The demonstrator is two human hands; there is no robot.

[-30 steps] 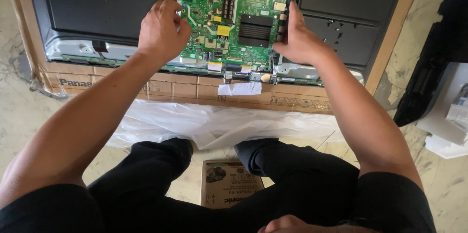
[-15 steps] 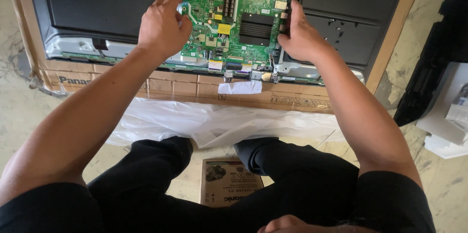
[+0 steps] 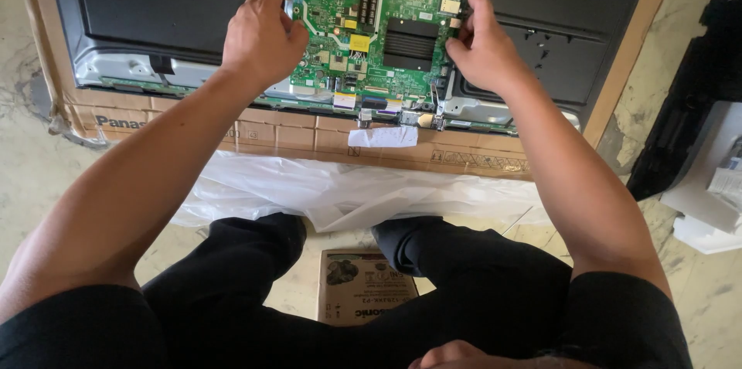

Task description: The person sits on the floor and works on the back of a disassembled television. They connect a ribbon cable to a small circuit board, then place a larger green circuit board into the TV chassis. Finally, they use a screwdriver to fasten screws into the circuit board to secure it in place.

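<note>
A green circuit board [image 3: 379,25] with a black heat sink lies in the back of a black flat-screen panel [image 3: 162,6]. My left hand [image 3: 263,37] grips the board's left edge with curled fingers. My right hand [image 3: 479,44] pinches the board's right edge beside the heat sink. Both forearms reach forward over my black-trousered legs.
The panel rests on a flattened brown cardboard box [image 3: 294,133]. A white plastic sheet [image 3: 348,191] hangs off its near edge. A small cardboard box [image 3: 363,299] lies on the stone floor between my legs. Black and white parts [image 3: 703,168] sit at the right.
Both hands stay on the board's edges; my right hand has shifted slightly upward along the right edge. The board has barely moved.
</note>
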